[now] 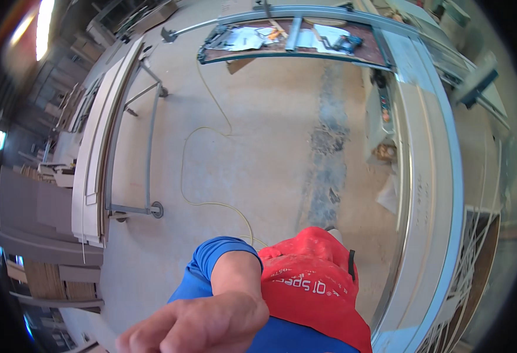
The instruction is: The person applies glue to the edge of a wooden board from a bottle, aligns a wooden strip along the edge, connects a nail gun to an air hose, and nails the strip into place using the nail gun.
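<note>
Only my left hand point(202, 326) shows, raised close to the camera at the lower edge. Its back faces me and the fingers point left, partly cut off by the frame. The palm is hidden, so nothing can be seen in it. The bare forearm runs up to a blue sleeve point(220, 253). A red cloth garment point(314, 282) covers my body just right of the arm. My right hand is out of view.
Below me is a dusty concrete floor point(270, 153) with a yellow cable point(190, 170) looping across it. Long white panels point(93, 159) lie on a grey metal stand at the left. A long machine bed point(429, 194) curves down the right. A cluttered bench point(293, 41) stands at the far end.
</note>
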`<state>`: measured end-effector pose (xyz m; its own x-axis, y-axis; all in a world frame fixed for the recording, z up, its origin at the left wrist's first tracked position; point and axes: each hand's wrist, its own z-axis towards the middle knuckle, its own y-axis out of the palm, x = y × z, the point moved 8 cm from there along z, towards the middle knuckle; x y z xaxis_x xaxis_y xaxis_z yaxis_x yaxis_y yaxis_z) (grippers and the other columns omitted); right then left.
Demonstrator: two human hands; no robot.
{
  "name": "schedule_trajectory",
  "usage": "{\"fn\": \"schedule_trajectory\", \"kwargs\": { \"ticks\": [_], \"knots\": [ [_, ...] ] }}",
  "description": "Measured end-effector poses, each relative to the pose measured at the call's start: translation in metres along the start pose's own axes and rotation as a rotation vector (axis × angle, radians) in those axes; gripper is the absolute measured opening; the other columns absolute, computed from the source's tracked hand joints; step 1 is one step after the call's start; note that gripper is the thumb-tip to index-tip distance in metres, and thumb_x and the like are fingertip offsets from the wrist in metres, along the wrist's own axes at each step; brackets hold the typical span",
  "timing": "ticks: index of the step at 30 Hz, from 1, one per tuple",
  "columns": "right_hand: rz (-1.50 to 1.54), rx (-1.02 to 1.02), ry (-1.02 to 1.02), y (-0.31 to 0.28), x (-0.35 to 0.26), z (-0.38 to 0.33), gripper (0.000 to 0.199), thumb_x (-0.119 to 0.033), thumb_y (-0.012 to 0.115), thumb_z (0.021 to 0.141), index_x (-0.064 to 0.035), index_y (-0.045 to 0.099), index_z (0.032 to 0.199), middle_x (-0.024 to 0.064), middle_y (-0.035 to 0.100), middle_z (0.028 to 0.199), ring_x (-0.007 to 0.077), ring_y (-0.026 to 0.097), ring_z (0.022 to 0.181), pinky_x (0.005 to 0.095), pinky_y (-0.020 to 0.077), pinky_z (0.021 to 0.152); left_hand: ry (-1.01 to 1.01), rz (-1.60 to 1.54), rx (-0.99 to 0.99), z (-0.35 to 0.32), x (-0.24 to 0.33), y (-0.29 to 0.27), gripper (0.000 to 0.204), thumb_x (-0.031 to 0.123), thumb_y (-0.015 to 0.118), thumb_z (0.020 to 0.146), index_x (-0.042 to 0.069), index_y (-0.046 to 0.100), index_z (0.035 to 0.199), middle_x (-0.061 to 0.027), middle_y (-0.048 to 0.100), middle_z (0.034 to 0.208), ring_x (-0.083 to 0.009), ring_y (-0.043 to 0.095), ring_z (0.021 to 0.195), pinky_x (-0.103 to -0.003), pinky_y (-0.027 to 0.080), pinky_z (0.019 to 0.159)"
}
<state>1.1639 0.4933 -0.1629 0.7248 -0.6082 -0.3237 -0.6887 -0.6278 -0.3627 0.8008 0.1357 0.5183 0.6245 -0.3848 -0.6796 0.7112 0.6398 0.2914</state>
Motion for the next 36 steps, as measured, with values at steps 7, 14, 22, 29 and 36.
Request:
{"fn": "schedule_trajectory", "kwargs": {
  "ticks": [7,14,22,29,36],
  "knots": [
    [-0.117,-0.113,-0.101,0.15,-0.206,0.076,0.032,-0.032,0.074,0.097,-0.0059,0.061,0.085,0.0087,0.056,0.068,0.0234,0.059,0.061,0.0364,0.0467,0.053,0.169,0.299,-0.283,-0.017,-0.038,-0.094,0.028,-0.016,0.069,0.087,0.004,0.07,0.107,-0.0046,0.067,0.108,-0.02,0.069,0.109,-0.034,0.063,0.09],
    [-0.244,-0.268,-0.239,0.338,-0.448,0.087,0.028,-0.026,0.071,0.099,-0.011,0.056,0.081,0.0035,0.051,0.062,0.0201,0.054,0.054,0.0341,0.0419,0.046,0.298,0.328,-0.438,-0.031,-0.124,-0.182,0.028,-0.013,0.071,0.086,0.006,0.069,0.107,-0.0018,0.066,0.11,-0.02,0.068,0.109,-0.035,0.061,0.09],
    [-0.248,-0.459,-0.584,0.578,-0.689,-0.023,0.017,-0.024,0.066,0.106,-0.0114,0.056,0.1,-0.0011,0.054,0.075,0.0098,0.051,0.058,0.0273,0.0383,0.046,-0.084,0.437,-0.565,-0.041,-0.182,-0.287,0.031,-0.002,0.074,0.091,0.01,0.064,0.118,-0.0031,0.065,0.108,-0.0184,0.067,0.106,-0.037,0.06,0.089],
    [-0.475,-0.531,-0.588,0.719,-0.686,-0.115,0.016,-0.027,0.065,0.106,-0.0117,0.059,0.108,0.0057,0.065,0.081,0.0144,0.061,0.063,0.0285,0.0454,0.049,-0.701,0.801,0.309,-0.049,-0.172,-0.535,0.006,0.017,0.063,0.101,0.011,0.063,0.104,-0.0021,0.061,0.098,-0.0177,0.059,0.085,-0.036,0.049,0.082],
    [-0.947,-0.646,-0.924,0.808,-0.645,-0.188,0.033,-0.029,0.079,0.097,-0.0015,0.076,0.114,0.0101,0.08,0.106,0.0188,0.074,0.101,0.0353,0.0578,0.096,-1.43,2.039,-0.001,-0.159,-0.157,-1.008,0.027,0.026,0.072,0.1,0.0,0.068,0.109,-0.0094,0.071,0.091,-0.0223,0.068,0.086,-0.034,0.054,0.078]
  ]
}}
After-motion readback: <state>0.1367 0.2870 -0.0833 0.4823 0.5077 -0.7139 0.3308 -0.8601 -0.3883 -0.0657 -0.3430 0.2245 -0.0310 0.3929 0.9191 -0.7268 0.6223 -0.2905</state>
